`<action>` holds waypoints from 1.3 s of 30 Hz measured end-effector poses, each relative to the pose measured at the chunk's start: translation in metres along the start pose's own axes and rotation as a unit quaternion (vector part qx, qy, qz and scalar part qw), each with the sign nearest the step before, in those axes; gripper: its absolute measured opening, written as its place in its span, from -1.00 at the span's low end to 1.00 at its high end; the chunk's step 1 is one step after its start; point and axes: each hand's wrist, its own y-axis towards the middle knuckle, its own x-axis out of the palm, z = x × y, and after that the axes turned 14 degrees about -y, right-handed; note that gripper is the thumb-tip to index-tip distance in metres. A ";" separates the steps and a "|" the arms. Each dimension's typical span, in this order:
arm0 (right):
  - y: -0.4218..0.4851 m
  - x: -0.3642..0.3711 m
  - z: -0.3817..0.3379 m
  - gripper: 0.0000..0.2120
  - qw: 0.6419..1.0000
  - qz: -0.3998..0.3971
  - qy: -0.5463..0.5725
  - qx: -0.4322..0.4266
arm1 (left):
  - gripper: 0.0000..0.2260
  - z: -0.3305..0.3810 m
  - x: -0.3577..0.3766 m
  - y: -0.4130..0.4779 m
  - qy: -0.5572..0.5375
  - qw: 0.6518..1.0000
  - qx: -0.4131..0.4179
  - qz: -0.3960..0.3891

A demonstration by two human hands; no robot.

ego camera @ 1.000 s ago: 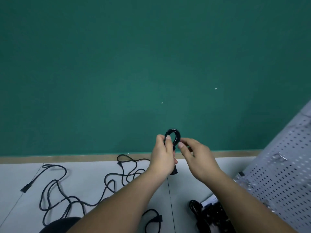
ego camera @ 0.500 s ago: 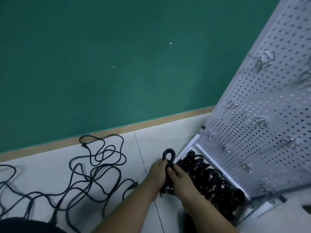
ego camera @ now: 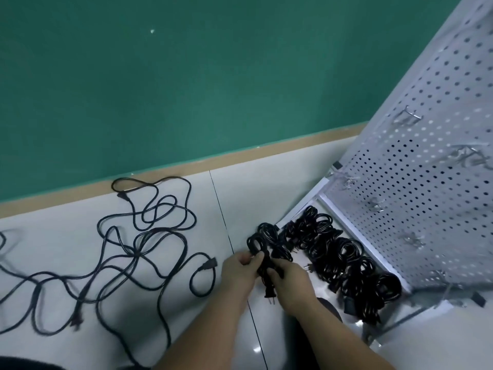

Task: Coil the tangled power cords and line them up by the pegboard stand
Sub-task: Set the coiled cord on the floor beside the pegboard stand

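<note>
Lowered from in front of the wall, the coiled black power cord [ego camera: 260,247] is gripped by the fingers of the left hand [ego camera: 237,271] and right hand [ego camera: 290,283]. It is beside the row of finished black coils [ego camera: 346,260] along the white perforated pegboard stand [ego camera: 416,182]. The tangled black cords [ego camera: 138,241] on the floor remain to be coiled.

My left grip [ego camera: 237,272] and right grip [ego camera: 290,283] are bare, and my left forearm [ego camera: 202,329] and right forearm [ego camera: 333,332] are uncovered to the frame's edge. Whether the dark patch [ego camera: 16,364] at lower left is clothing is unclear.
</note>
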 end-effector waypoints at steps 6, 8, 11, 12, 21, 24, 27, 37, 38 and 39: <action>0.039 0.019 -0.003 -0.72 0.997 0.039 -0.069 0.020 | -0.74 -0.018 -0.003 0.033 0.095 0.994 0.016 -0.041; 0.049 0.026 -0.004 -0.69 0.993 0.044 -0.109 0.029 | -0.70 -0.020 -0.005 0.038 0.149 0.987 0.009 -0.063; 0.055 0.029 -0.003 -0.73 0.972 0.046 -0.228 0.045 | -0.54 -0.026 -0.018 0.046 0.186 0.980 -0.005 -0.072; 0.056 0.030 0.000 -0.72 0.963 0.052 -0.259 0.046 | -0.50 -0.028 -0.023 0.047 0.192 0.979 -0.005 -0.069; 0.058 0.038 0.003 -0.47 0.950 0.095 -0.296 -0.006 | -0.58 -0.039 -0.067 0.022 0.297 0.948 0.110 -0.002; 0.057 0.042 -0.006 -0.46 0.951 0.114 -0.287 -0.025 | -0.67 -0.036 -0.083 0.009 0.301 0.944 0.127 0.042; 0.057 0.048 -0.017 -0.50 0.949 0.131 -0.284 -0.048 | -0.69 -0.026 -0.104 -0.005 0.443 0.873 0.174 0.104; 0.046 0.056 -0.046 -0.68 0.945 0.109 -0.259 -0.167 | -0.51 -0.021 -0.134 -0.031 0.647 0.759 0.071 0.020; 0.045 0.056 -0.049 -0.69 0.945 0.092 -0.256 -0.185 | -0.57 -0.022 -0.136 -0.034 0.638 0.765 0.078 0.023; 0.044 0.056 -0.053 -0.69 0.946 0.073 -0.246 -0.200 | -0.62 -0.021 -0.139 -0.037 0.627 0.772 0.101 0.032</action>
